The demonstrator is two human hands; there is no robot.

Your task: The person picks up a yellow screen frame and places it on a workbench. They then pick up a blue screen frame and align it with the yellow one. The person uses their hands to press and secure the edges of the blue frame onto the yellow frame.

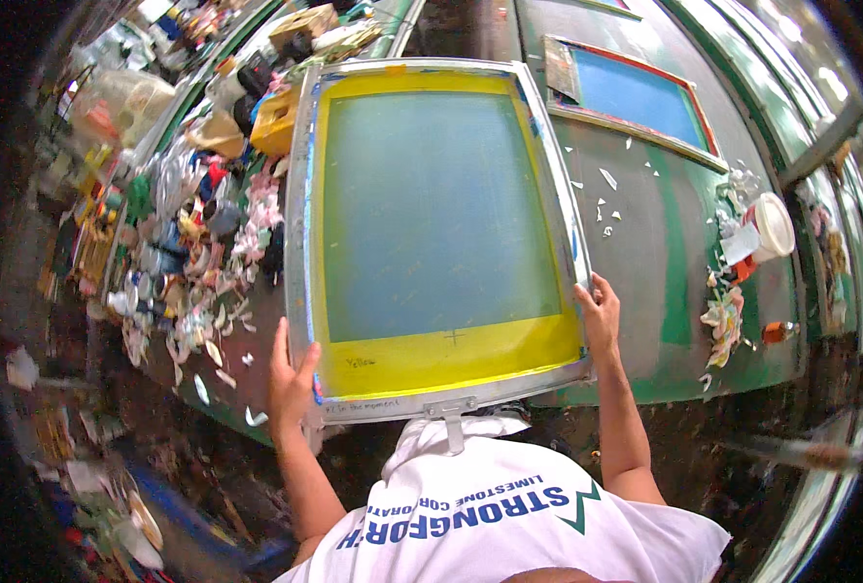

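Observation:
A large screen-printing frame [441, 219] is in front of me, tilted over the table. Pale metal edges surround its yellow border, and the mesh in the middle is see-through and bluish green. My left hand [293, 377] grips the lower left edge, thumb on the near face and fingers along the outer side. On the right edge, a little higher up, my right hand [599, 309] is closed round the rail. A small metal bracket [449, 408] sits at the middle of the near rail, close to my white shirt. The undersides of both grips are hidden.
Another framed screen [636, 95] with blue mesh lies at the far right of the table [636, 282]. White scraps are scattered near it. A white bucket [774, 227] and an orange bottle [779, 332] are at the right edge. Jumbled clutter and a yellow box [274, 121] fill the left.

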